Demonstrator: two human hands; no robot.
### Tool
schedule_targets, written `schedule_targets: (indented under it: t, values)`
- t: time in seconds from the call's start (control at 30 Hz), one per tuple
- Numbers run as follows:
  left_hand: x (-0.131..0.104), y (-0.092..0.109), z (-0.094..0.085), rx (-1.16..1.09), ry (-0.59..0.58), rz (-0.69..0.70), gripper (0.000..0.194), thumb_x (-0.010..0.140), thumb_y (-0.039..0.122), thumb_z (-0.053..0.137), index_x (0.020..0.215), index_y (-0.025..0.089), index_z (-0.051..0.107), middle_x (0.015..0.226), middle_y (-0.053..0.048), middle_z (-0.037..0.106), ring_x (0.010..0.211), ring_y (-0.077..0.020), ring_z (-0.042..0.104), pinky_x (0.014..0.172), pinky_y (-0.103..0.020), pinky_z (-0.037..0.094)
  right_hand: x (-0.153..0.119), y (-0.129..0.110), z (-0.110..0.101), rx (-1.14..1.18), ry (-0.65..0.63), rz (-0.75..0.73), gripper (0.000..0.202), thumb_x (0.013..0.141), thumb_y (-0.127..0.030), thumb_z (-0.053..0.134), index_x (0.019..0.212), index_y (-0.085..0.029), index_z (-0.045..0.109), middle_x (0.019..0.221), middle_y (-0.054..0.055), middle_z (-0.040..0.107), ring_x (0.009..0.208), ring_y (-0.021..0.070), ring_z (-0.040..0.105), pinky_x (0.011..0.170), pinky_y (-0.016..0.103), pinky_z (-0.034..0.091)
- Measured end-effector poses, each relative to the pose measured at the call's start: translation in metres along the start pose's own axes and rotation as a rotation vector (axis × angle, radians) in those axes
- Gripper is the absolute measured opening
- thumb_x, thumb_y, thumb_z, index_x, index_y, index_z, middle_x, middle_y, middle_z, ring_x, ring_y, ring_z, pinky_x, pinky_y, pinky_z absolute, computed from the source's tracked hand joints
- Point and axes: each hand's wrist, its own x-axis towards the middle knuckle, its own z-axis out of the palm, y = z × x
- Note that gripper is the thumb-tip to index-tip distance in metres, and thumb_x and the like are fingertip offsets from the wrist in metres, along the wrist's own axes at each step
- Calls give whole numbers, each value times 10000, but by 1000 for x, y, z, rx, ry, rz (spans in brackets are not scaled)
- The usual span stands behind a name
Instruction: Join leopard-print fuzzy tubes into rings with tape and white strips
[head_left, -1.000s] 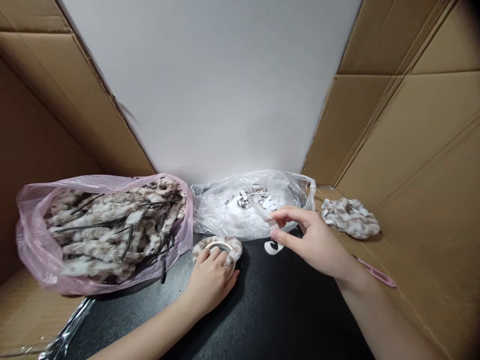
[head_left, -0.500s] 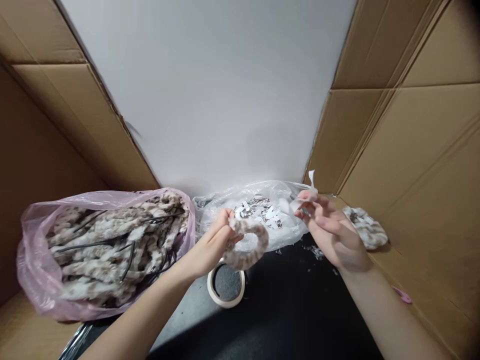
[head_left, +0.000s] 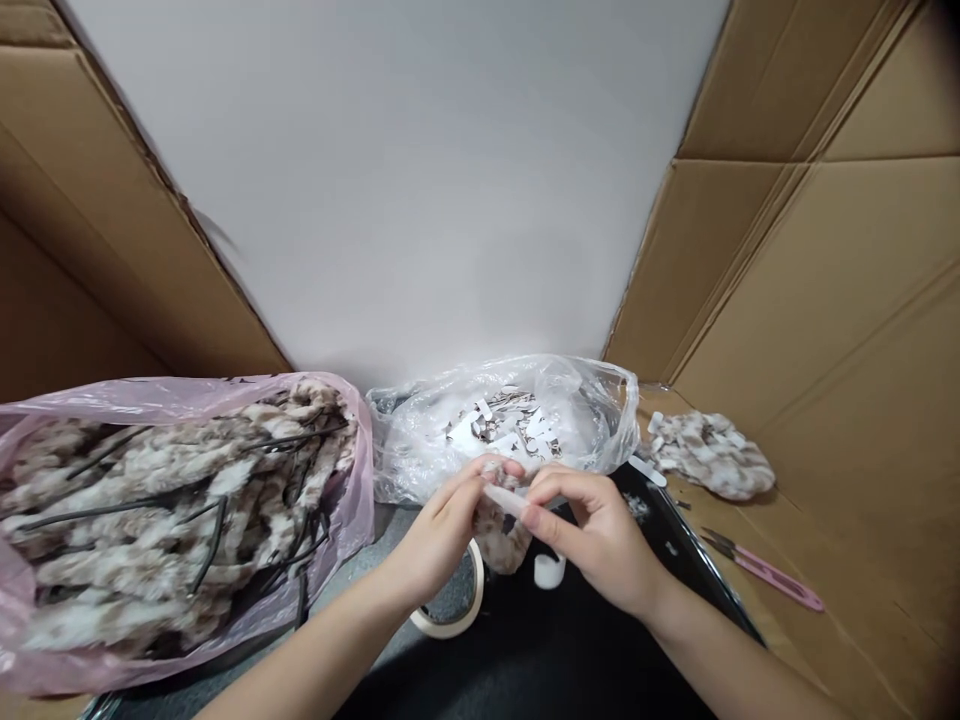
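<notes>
From afar I'm pinching the fur ring (head_left: 504,548) in the left hand (head_left: 442,525), just right of the tape roll (head_left: 448,630), gripping a white strip (head_left: 504,499) in the right hand (head_left: 596,532), fingers nearly touching.

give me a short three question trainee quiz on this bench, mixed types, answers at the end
1. True or false: the pink-handled tool lies on the brown surface.
2. Which bag holds the black cords? A) clear bag B) pink bag
3. What does the right hand pinch between thumb and finger?

Key: 1. True 2. B 3. A white strip
</notes>
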Motion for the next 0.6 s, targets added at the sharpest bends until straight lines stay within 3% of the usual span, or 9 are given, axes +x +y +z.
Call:
schedule_targets:
  t: [0.13,0.23,0.33,0.43,0.5,0.6]
  values:
    - [-5,5,2,-53,-14,6,311,886,377,522,1077,200,692,1075,-78,683,1052,-242,597,965,-372,458,2,3,-5,-3,77,-45,114,827,-243,676,720,-211,697,810,37,643,847,192,617,823,337,481]
    - [-8,10,6,-36,-17,1,328,868,376,592,1119,198,703,1002,-80,713,1093,-257,607,960,-367,481,1,-2,-5,-38,86,-85,127,809,-225,684,682,-212,688,825,42,648,846,192,621,829,343,490]
    - [-12,14,10,-18,40,-20,380,848,366,637,1179,185,680,812,-64,710,870,-232,676,720,-300,549,-2,-7,-2,-123,71,-95,139,802,-208,685,663,-206,682,654,11,630,690,165,581,718,316,478]
    - [-15,16,14,-42,78,-15,447,823,368,671,1230,188,625,701,-14,671,566,-145,616,513,-231,488,-5,-9,2,-186,90,-68,136,793,-202,694,658,-193,697,588,2,621,631,154,563,660,298,461]
    - [-16,16,17,-82,102,29,427,813,347,692,1205,214,586,712,15,664,502,-103,568,494,-211,471,-6,-10,3,-197,113,-38,127,778,-205,704,654,-183,708,593,7,628,599,146,560,616,282,455]
    - [-18,15,19,-146,129,99,289,788,297,730,993,223,541,715,39,654,552,-90,581,545,-194,482,-7,-10,5,-196,147,-13,131,757,-206,714,629,-175,710,585,10,629,564,136,553,569,262,446]
